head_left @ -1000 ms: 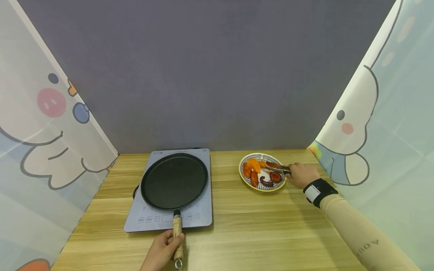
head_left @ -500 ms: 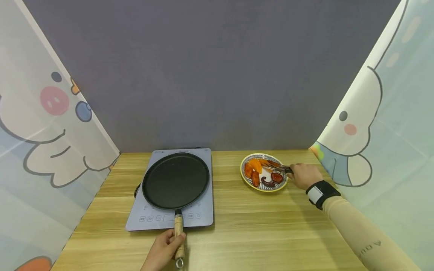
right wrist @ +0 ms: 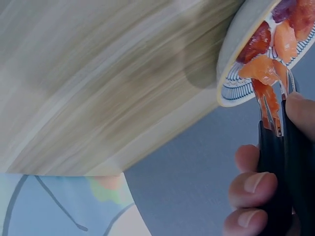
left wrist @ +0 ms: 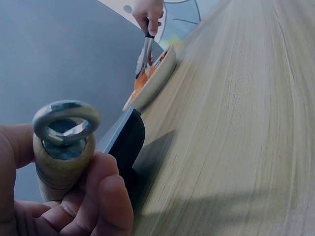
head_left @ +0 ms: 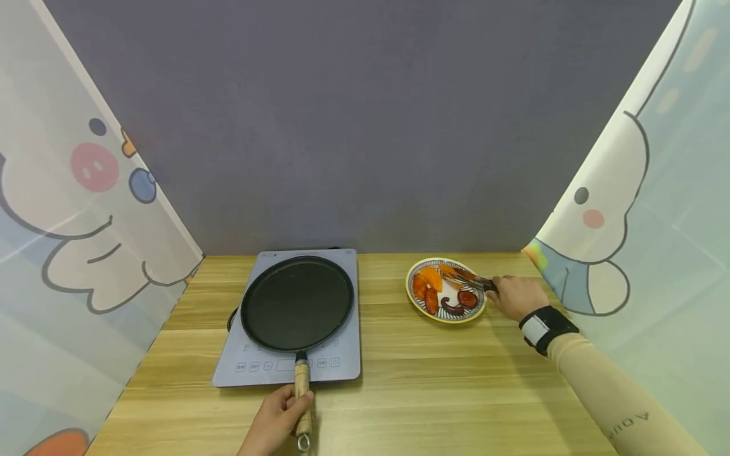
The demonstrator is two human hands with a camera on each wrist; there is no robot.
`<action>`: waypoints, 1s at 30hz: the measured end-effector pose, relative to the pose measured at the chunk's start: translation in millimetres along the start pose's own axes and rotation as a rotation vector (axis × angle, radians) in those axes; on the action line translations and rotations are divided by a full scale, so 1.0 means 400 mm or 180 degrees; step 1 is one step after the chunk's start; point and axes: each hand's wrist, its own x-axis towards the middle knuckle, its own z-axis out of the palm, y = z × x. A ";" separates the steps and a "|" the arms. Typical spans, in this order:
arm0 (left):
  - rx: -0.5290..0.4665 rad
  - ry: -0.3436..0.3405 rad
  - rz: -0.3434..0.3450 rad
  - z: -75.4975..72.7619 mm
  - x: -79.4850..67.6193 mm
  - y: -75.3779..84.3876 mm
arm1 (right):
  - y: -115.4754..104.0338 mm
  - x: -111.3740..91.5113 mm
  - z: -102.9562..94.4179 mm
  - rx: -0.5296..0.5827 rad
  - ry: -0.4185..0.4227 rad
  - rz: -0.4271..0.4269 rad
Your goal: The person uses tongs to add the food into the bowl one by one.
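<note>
My left hand grips the wooden handle of a flat black frying pan. The handle's metal end ring shows close up in the left wrist view. My right hand holds tongs with black grips and metal arms. Their tips reach into a patterned, yellow-rimmed plate, among orange food pieces and dark red ones. An orange-red piece lies between the metal arms in the right wrist view; whether it is pinched, I cannot tell. A dark curled piece lies toward the plate's near side.
Beneath the pan is a pale induction cooker, with its buttons along the near edge. Pan and plate stand apart on a wood-grain table. A grey wall closes the back, and cartoon-printed sheets flank both sides.
The head view has shifted slightly, moving the whole scene a little right. Both hands keep their holds, and the tong tips stay in the plate with barely any movement.
</note>
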 end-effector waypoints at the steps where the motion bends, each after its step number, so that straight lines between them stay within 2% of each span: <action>1: -0.0005 -0.0001 0.0004 0.000 0.000 0.000 | -0.001 0.002 -0.002 -0.0005 0.0009 -0.0002; 8: -0.0048 -0.0001 0.0054 0.001 0.001 -0.001 | -0.018 0.010 -0.030 -0.0049 0.0122 -0.0026; 13: -0.0175 -0.0076 0.0040 0.000 0.004 -0.008 | -0.049 0.026 -0.047 0.0069 0.0226 -0.0115; 30: -0.0374 -0.0107 0.0099 0.006 0.002 -0.010 | -0.248 0.135 -0.110 0.0184 0.0307 -0.0487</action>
